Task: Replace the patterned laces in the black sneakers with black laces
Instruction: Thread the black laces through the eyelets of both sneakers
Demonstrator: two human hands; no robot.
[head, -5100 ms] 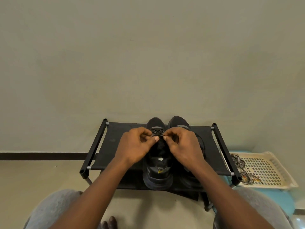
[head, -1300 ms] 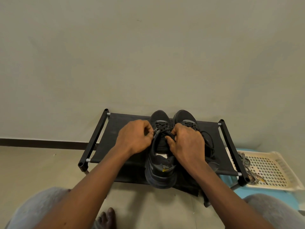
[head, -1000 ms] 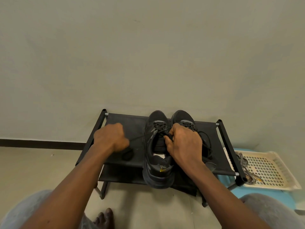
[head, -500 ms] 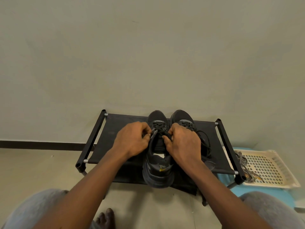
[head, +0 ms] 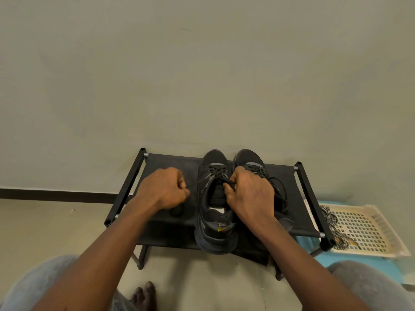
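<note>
Grey cloth covers the two knees (head: 38, 286) at the nearest edge, with bare toes (head: 143, 295) on the floor between them, well short of both hands. Both forearms reach forward over a black shoe rack (head: 170, 162), a metal frame with dark fabric stretched across its top. The left hand (head: 165, 189) is closed into a fist, thumb and fingers pinching a strand of black lace (head: 197, 182). The strand runs taut from that fist to the right and slightly away, up to the upper eyelets of the nearer sneaker (head: 214, 223). This sneaker stands on the rack between the two hands, its heel toward the person and overhanging the rack's near edge, its toe toward the wall. The right hand (head: 249, 195) is curled over the sneaker's right side at the collar, its fingertips pinching the lace where it crosses above the tongue. Beyond the right hand and partly hidden by it stands the farther sneaker (head: 248, 159), right beside its partner, with only its toe and first lace rows showing. Loose loops (head: 279, 189) of dark lace spill out just to the right of the right hand. Farther right, past the rack's end bar, a cream perforated basket (head: 370, 227) sits on a pale blue surface (head: 395, 269). The black-and-white patterned laces (head: 331, 221) lie bunched along the basket's left rim. Behind everything rises a plain greenish-grey wall (head: 202, 75), with a dark skirting strip (head: 56, 195) far to the left of the left hand
</note>
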